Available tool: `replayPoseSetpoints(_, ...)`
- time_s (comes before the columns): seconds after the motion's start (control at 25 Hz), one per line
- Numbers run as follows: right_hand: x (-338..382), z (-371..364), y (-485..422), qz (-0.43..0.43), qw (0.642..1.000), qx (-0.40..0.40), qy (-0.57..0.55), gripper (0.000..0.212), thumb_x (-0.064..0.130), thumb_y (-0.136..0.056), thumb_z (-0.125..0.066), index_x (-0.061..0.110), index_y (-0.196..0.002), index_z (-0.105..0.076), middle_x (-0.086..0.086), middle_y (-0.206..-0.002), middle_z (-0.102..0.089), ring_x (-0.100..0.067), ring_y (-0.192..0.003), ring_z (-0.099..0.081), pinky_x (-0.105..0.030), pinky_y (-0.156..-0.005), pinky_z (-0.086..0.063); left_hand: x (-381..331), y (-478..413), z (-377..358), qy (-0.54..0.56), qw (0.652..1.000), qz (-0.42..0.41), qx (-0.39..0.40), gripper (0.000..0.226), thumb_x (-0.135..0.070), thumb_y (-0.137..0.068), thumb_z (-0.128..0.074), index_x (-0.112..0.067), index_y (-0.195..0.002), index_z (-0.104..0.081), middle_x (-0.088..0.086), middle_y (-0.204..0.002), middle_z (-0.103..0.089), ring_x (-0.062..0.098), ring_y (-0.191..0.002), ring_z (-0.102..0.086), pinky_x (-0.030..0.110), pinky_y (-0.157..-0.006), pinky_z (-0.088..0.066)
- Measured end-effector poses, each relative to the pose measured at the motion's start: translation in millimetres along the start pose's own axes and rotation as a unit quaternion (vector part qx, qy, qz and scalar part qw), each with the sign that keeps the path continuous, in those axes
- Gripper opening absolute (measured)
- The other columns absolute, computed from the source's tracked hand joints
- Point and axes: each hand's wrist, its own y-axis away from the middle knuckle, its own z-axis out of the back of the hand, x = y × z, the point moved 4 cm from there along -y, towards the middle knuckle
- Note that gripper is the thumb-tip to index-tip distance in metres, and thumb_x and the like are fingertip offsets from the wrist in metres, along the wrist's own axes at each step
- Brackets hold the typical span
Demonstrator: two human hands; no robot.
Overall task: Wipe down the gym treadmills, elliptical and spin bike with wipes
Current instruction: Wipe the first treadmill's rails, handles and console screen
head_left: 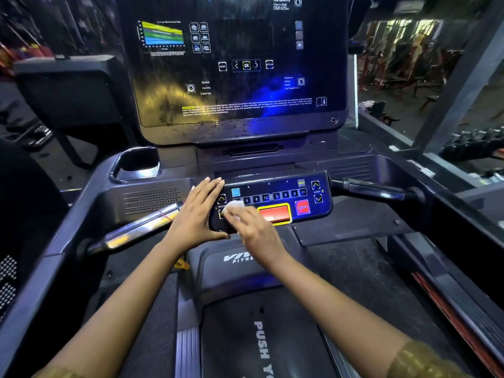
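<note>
I stand on a treadmill and look down at its control panel, a dark strip with number keys, a red bar and a red stop button. My right hand presses a white wipe against the panel's left part, near the incline keys. My left hand lies flat with straight fingers along the panel's left end, its thumb under the lower edge. The big console screen rises behind, smeared and streaked at its lower left.
A chrome handlebar runs out to the left and a dark handlebar to the right. A cup holder sits left of the screen. Another machine stands to the left; a mirror with gym racks is at the right.
</note>
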Motion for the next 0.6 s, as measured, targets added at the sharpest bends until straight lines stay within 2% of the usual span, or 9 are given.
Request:
replayPoseSetpoints(0.08, 11, -1, 21, 0.068, 0.997, 0.033, -0.013, 0.033, 0.004, -0.085, -0.046, 0.006, -0.11, -0.067, -0.005, -0.108, -0.066, -0.017, -0.096, -0.052, -0.027, -0.057, -0.055, 0, 0, 0, 0.0, 1.0, -0.001, -0.007, 0.11, -0.063, -0.061, -0.064, -0.007, -0.148, -0.026, 0.009, -0.152, -0.032, 0.025, -0.142, -0.018, 0.053, -0.115, -0.021)
replayPoseSetpoints(0.16, 5, 11, 30, 0.095, 0.994, 0.046, -0.017, 0.033, 0.003, -0.083, -0.047, 0.008, -0.107, -0.069, -0.005, -0.106, -0.067, -0.019, -0.094, -0.059, -0.027, -0.059, -0.056, -1, 0, 1, -0.007, 1.0, 0.0, -0.006, 0.113, -0.062, -0.061, -0.07, -0.007, -0.148, -0.026, 0.009, -0.152, -0.032, 0.026, -0.143, -0.019, 0.05, -0.116, -0.019)
replayPoseSetpoints(0.2, -4, 20, 28, 0.082, 0.996, 0.04, -0.016, 0.031, 0.0, -0.082, -0.051, 0.008, -0.106, -0.069, -0.005, -0.105, -0.067, -0.02, -0.094, -0.062, -0.028, -0.065, -0.056, -2, 0, 1, -0.009, 1.0, 0.002, 0.0, 0.116, -0.057, -0.059, -0.079, -0.007, -0.149, -0.025, 0.009, -0.153, -0.03, 0.026, -0.143, -0.018, 0.049, -0.117, -0.017)
replayPoseSetpoints(0.28, -35, 36, 15, -0.013, 1.0, -0.003, -0.009, 0.031, -0.003, -0.08, -0.057, 0.008, -0.106, -0.07, -0.005, -0.105, -0.068, -0.022, -0.096, -0.063, -0.03, -0.074, -0.055, -3, 0, 2, -0.012, 1.0, 0.008, 0.009, 0.121, -0.047, -0.055, -0.087, -0.008, -0.15, -0.021, 0.008, -0.155, -0.027, 0.026, -0.145, -0.015, 0.046, -0.119, -0.013)
replayPoseSetpoints(0.36, -62, 48, 8, -0.102, 0.994, -0.033, 0.004, 0.031, -0.006, -0.08, -0.057, 0.007, -0.105, -0.069, -0.005, -0.103, -0.068, -0.024, -0.092, -0.063, -0.034, -0.065, -0.057, -4, 0, 3, -0.014, 1.0, 0.01, 0.01, 0.122, -0.046, -0.056, -0.087, -0.01, -0.15, -0.019, 0.006, -0.156, -0.024, 0.024, -0.146, -0.013, 0.043, -0.12, -0.01)
replayPoseSetpoints(0.44, -64, 48, 19, -0.109, 0.993, -0.036, 0.019, 0.043, -0.016, -0.069, -0.065, 0.005, -0.106, -0.069, -0.007, -0.1, -0.068, -0.026, -0.085, -0.064, -0.035, -0.057, -0.057, -4, 0, 3, -0.012, 1.0, 0.012, 0.013, 0.121, -0.047, -0.057, -0.086, -0.01, -0.15, -0.019, 0.006, -0.156, -0.024, 0.024, -0.146, -0.012, 0.041, -0.12, -0.008)
replayPoseSetpoints(0.52, -55, 42, 36, -0.115, 0.993, -0.034, 0.023, 0.054, -0.022, -0.058, -0.068, 0.004, -0.107, -0.069, -0.008, -0.099, -0.068, -0.026, -0.084, -0.064, -0.033, -0.059, -0.057, -4, 0, 3, -0.016, 1.0, 0.012, 0.01, 0.121, -0.047, -0.056, -0.087, -0.009, -0.15, -0.02, 0.007, -0.156, -0.025, 0.024, -0.145, -0.013, 0.042, -0.119, -0.009)
replayPoseSetpoints(0.6, -35, 36, 43, -0.115, 0.993, -0.039, 0.009, 0.051, -0.019, -0.061, -0.066, 0.005, -0.106, -0.069, -0.006, -0.1, -0.068, -0.023, -0.088, -0.062, -0.031, -0.06, -0.057, -2, 0, 2, -0.018, 1.0, 0.011, 0.005, 0.121, -0.046, -0.055, -0.088, -0.008, -0.15, -0.021, 0.008, -0.155, -0.027, 0.026, -0.145, -0.014, 0.045, -0.119, -0.013)
